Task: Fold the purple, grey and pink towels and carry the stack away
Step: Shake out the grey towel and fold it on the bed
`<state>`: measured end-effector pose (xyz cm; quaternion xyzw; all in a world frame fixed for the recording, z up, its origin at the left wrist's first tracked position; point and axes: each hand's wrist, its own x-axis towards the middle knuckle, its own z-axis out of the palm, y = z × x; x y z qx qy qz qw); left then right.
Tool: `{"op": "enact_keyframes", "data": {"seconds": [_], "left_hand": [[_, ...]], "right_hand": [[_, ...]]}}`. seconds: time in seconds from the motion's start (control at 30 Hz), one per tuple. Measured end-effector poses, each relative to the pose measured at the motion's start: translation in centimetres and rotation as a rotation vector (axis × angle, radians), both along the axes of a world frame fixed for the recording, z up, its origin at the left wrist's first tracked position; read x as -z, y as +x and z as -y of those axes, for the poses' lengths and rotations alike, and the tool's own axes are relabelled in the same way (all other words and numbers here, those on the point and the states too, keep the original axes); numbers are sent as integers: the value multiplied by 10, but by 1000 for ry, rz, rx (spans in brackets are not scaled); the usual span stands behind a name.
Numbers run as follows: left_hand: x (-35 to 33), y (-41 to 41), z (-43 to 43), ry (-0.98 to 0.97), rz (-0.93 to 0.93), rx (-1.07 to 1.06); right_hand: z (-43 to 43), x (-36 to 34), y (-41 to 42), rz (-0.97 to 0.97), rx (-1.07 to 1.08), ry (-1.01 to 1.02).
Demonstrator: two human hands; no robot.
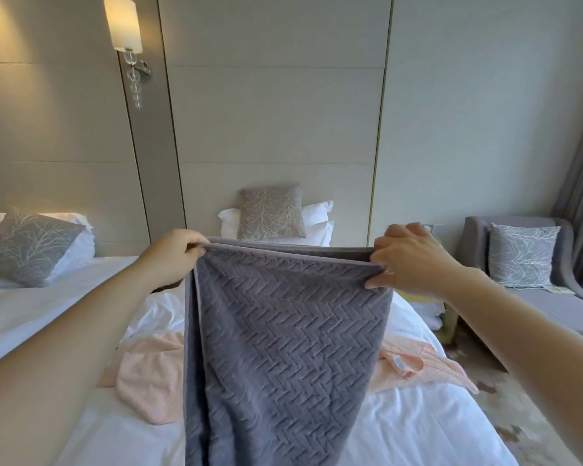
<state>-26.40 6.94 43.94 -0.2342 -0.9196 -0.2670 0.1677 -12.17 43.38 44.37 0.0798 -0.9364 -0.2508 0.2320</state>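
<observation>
Above the bed [418, 428], held the grey towel [283, 331] up, doubled — top corners pinched in left hand [172, 257] and right hand [414, 260]. Left the pink towel [145, 375] crumpled beneath; saw no purple one, no stack.

The bed [418, 428] wears a white sheet, rumpled toward its middle. A pink towel [148, 375] lies crumpled right on the sheet. One bunched part sits at nine o'clock of the bed's middle and a flatter part with a white label at three o'clock. The stretch between them is hidden behind the hanging grey towel [283, 331]. At twelve o'clock, at the bed's head, white pillows [317, 213] are stacked, with a grey branch-patterned cushion [270, 212] leaning upright against them. Patterned carpet [535, 415] runs along the bed's four o'clock side.
</observation>
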Motion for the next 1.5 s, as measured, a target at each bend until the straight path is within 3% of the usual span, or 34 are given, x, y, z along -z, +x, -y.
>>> {"op": "enact_keyframes", "data": {"seconds": [0.2, 0.33, 0.43, 0.6, 0.7, 0.8, 0.97, 1.03, 1.27, 1.37, 1.5], "left_hand": [[-37, 8, 11, 170, 50, 140], [-68, 12, 11, 343, -59, 138], [-87, 14, 11, 493, -61, 185], [-84, -2, -1, 231, -84, 74], [-67, -23, -10, 33, -48, -41], [-44, -55, -23, -88, 24, -179], [3, -121, -66, 346, 369, -177], [10, -150, -79, 408, 357, -140], [-73, -212, -92, 590, -115, -9], [-107, -213, -85, 629, -205, 58], [-99, -184, -74, 638, -146, 104]], "right_hand": [[-14, -41, 5, -55, 28, -123], [-11, -74, 8, -107, -127, -665], [-9, -95, 11, -242, -199, -893], [-7, -90, -4, -239, -167, -1034], [-11, -76, -28, -138, -48, -987], [-15, -54, -59, 10, 62, -1190], [-24, -13, -127, 102, 258, -1483], [-27, -6, -156, 54, 216, -1593], [-42, -77, -204, -390, -115, -1507], [-43, -102, -200, -407, -238, -1558], [-34, -89, -182, -345, -211, -1557]]}}
